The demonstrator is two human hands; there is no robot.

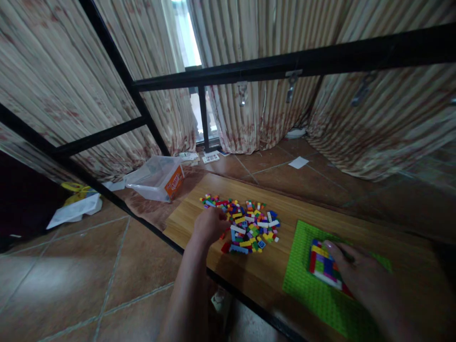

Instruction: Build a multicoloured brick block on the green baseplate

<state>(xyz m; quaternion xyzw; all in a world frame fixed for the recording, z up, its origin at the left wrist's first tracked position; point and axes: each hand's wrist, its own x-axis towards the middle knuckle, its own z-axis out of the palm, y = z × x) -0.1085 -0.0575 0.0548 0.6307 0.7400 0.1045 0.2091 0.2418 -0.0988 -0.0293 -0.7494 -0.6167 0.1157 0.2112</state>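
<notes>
My left hand [210, 225] is at the left side of a loose pile of coloured toy bricks [251, 223]. Its fingers are curled together and point into the pile; whatever may be between the fingertips is hidden. On the right, a green studded baseplate [299, 270] lies on the wooden table. A flat block of joined toy bricks [324, 263], in red, yellow, purple, green, blue and white, sits on it. My right hand [363, 275] is closed over this block's right part, its thumb on the top, and covers much of it.
The narrow wooden table [256, 275] has a dark edge on my side. A clear plastic box [153, 178] with an orange label stands beyond its left end. Black metal bars [228, 73] cross in front of patterned curtains [263, 109]. Papers [298, 162] lie on the tiled floor.
</notes>
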